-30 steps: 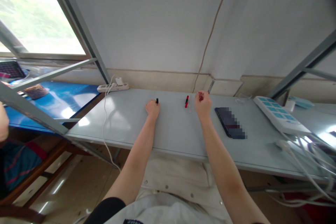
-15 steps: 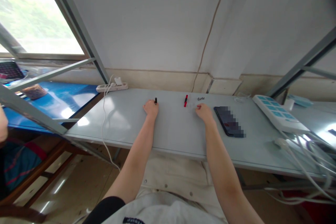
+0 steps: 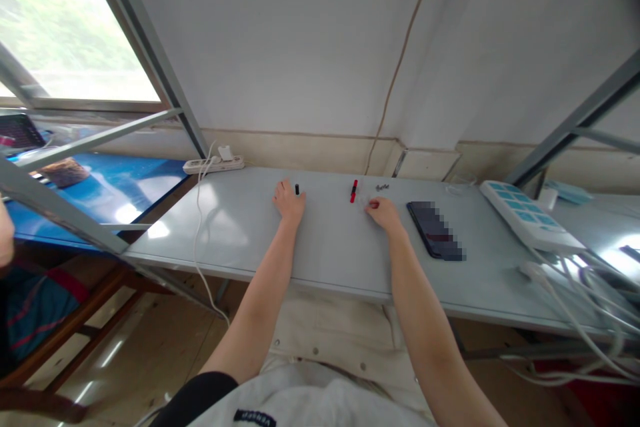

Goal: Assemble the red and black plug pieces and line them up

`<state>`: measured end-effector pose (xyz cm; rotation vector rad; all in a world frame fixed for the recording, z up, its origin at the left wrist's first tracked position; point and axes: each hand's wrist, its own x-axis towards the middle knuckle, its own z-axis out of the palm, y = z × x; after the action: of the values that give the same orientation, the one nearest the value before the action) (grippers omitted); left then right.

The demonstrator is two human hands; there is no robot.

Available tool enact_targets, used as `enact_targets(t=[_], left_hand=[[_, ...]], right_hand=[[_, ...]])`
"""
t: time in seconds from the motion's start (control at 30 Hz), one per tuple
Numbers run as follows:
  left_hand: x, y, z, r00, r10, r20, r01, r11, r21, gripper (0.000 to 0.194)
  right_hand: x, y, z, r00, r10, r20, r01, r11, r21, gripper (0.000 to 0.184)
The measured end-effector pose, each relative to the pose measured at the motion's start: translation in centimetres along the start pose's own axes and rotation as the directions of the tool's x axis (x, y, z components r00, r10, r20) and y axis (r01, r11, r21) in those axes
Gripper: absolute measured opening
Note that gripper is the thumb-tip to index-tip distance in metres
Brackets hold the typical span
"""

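No lettering can be read anywhere in this view. The dark tag [image 3: 254,417] at the collar of the person's white garment carries pale characters, but they are too small and blurred to make out. The phone [image 3: 434,230] lying on the grey table [image 3: 240,227] has its screen pixelated. The blue-buttoned white power strip [image 3: 525,217] shows no legible marking, nor does the white strip [image 3: 214,164] by the wall.

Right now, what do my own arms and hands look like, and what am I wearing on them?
Both forearms are bare, with no watch, bracelet or gloves showing. The left hand and right hand show no rings that can be made out. A black short sleeve covers the left upper arm, above a light grey garment.
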<state>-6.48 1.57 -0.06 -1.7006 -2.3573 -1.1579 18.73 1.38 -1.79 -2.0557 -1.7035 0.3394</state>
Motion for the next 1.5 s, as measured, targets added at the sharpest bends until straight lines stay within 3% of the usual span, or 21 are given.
enact_targets(t=[0.1, 0.17, 0.2, 0.27, 0.33, 0.37, 0.43, 0.67, 0.77, 0.87, 1.0, 1.1, 1.2, 1.37, 1.5], left_hand=[[-0.8, 1.2, -0.4, 0.982, 0.174, -0.078, -0.184, 0.973, -0.139, 0.049], [-1.6, 2.3, 0.0, 0.929, 0.365, -0.062, -0.369, 0.900, -0.233, 0.042], [-2.1, 2.9, 0.3, 0.880, 0.474, -0.023, -0.462, 0.843, -0.276, 0.039], [-3.1, 4.0, 1.1, 0.743, 0.664, 0.086, -0.610, 0.724, -0.322, 0.038], [-4.0, 5.0, 2.0, 0.632, 0.755, 0.175, -0.693, 0.652, -0.308, 0.042], [-4.3, 5.3, 2.4, 0.600, 0.772, 0.208, -0.716, 0.635, -0.290, 0.045], [-4.6, 5.8, 3.1, 0.579, 0.777, 0.250, -0.739, 0.628, -0.241, 0.049], [-4.2, 6.4, 4.2, 0.570, 0.763, 0.306, -0.784, 0.616, -0.074, 0.038], [-3.7, 6.8, 4.2, 0.597, 0.742, 0.307, -0.762, 0.643, -0.072, 0.027], [-3.3, 6.7, 4.3, 0.647, 0.699, 0.304, -0.696, 0.704, -0.140, 0.018], [-2.7, 6.1, 4.0, 0.775, 0.577, 0.256, -0.481, 0.803, -0.352, 0.014], [-2.4, 5.7, 3.0, 0.855, 0.479, 0.199, -0.313, 0.782, -0.539, 0.017], [-2.5, 5.5, 1.8, 0.896, 0.400, 0.191, -0.196, 0.744, -0.639, 0.019], [-2.7, 5.3, 1.1, 0.894, 0.404, 0.193, -0.176, 0.713, -0.679, 0.020], [-1.3, 5.5, 0.3, 0.837, 0.495, 0.232, -0.240, 0.714, -0.658, 0.019]], right_hand=[[0.0, 0.0, 0.0, 1.000, 0.000, 0.006, 0.000, 1.000, 0.005, 0.027], [0.0, -0.1, 0.0, 1.000, 0.002, 0.008, -0.002, 1.000, 0.005, 0.027], [0.0, -0.2, 0.0, 1.000, 0.002, 0.009, -0.002, 1.000, 0.003, 0.026], [0.0, -0.3, 0.0, 1.000, 0.007, 0.007, -0.006, 1.000, -0.002, 0.026], [0.0, -0.5, 0.0, 1.000, 0.012, 0.004, -0.012, 1.000, -0.009, 0.026], [-0.1, -0.5, 0.0, 1.000, 0.013, 0.003, -0.012, 1.000, -0.014, 0.025], [-0.1, -0.6, 0.0, 1.000, 0.012, 0.003, -0.012, 1.000, -0.027, 0.025], [-0.1, -0.9, -0.1, 1.000, 0.015, 0.011, -0.014, 0.999, -0.044, 0.020], [-0.3, -1.1, -0.1, 1.000, 0.019, 0.009, -0.019, 0.999, -0.047, 0.017], [-0.6, -1.4, -0.1, 1.000, 0.014, -0.017, -0.015, 0.997, -0.070, 0.016], [-1.1, -2.3, -0.2, 0.996, -0.066, -0.052, 0.058, 0.988, -0.143, 0.017], [-1.6, -3.3, -0.2, 0.990, -0.132, -0.046, 0.120, 0.971, -0.207, 0.018], [-2.0, -4.0, -0.2, 0.982, -0.179, -0.050, 0.163, 0.957, -0.238, 0.018], [-2.5, -4.5, -0.4, 0.971, -0.229, -0.067, 0.203, 0.940, -0.273, 0.017], [-2.6, -4.6, -0.5, 0.955, -0.284, -0.085, 0.247, 0.921, -0.300, 0.016]])
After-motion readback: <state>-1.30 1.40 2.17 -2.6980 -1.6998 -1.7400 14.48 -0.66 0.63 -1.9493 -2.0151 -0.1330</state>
